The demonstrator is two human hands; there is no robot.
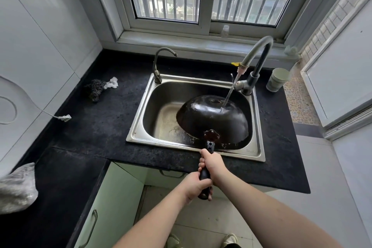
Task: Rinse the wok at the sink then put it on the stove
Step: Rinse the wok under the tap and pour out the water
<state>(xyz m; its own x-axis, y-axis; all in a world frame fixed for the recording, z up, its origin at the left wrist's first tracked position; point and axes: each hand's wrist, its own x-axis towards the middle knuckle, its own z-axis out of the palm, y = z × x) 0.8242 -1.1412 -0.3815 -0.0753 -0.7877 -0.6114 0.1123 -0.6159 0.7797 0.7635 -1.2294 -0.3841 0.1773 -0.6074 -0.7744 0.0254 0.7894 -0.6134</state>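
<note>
A black wok [213, 121] hangs upside down over the steel sink [141, 127], its dark rounded underside up. Water runs from the tall grey faucet [259, 52] onto the wok's back near its far right side. Both hands grip the wok's long black handle [205, 175], which sticks out over the counter's front edge. My right hand [213, 165] holds it closer to the wok. My left hand [196, 186] holds the end of the handle. No stove is in view.
A second small faucet [159, 64] stands at the sink's back left. A steel scrubber [94, 89] and white rag lie on the black counter [96, 127] at left, with a white plug [64, 118]. A cup [276, 79] stands right of the sink. A bag [17, 189] sits at far left.
</note>
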